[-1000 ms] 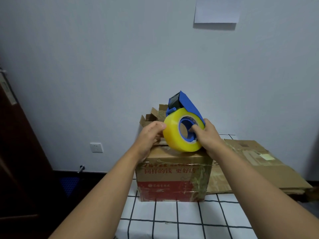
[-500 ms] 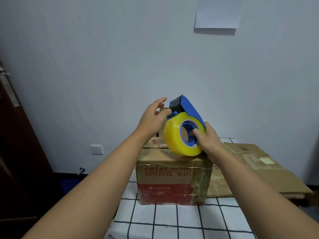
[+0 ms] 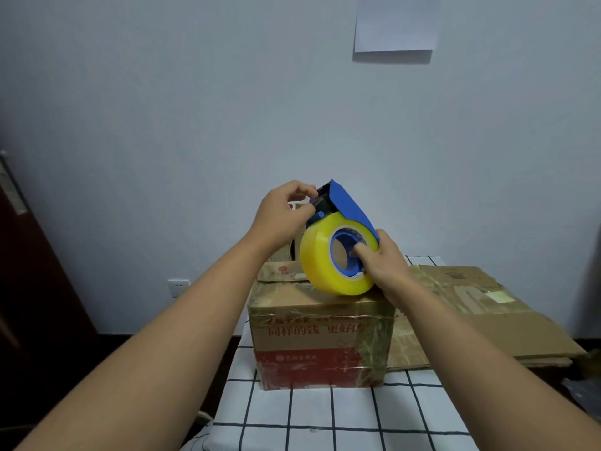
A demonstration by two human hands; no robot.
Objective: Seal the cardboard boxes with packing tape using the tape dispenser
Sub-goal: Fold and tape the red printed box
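Nearest to me, the white cloth with the dark grid (image 3: pixel 325 428) covers the table, and both my forearms reach out over it. Beyond the cloth stands the cardboard box (image 3: pixel 322 340), red print on its front, old tape shining across its top, flaps down as far as I can see.

Above the box, my right hand (image 3: pixel 383 265) grasps the tape dispenser (image 3: pixel 349 206) with the thumb hooked into the blue core of the yellow tape roll (image 3: pixel 320 258), fingers wrapped behind. The roll hangs just over the box top; whether it touches the cardboard I can't tell. My left hand (image 3: pixel 281 216) is up at the dispenser's toothed front end, fingertips (image 3: pixel 309 192) pinching there, I judge on the loose tape end, though the film itself is too clear to see.

So this is the tape-starting step, with no sealing on this box begun yet. Next I need to draw out a free length without letting it fold on itself, then bring it down onto the box's top seam.

Further right lies flattened cardboard (image 3: pixel 471 304); behind it all, the pale wall with a sheet of paper (image 3: pixel 395 22).
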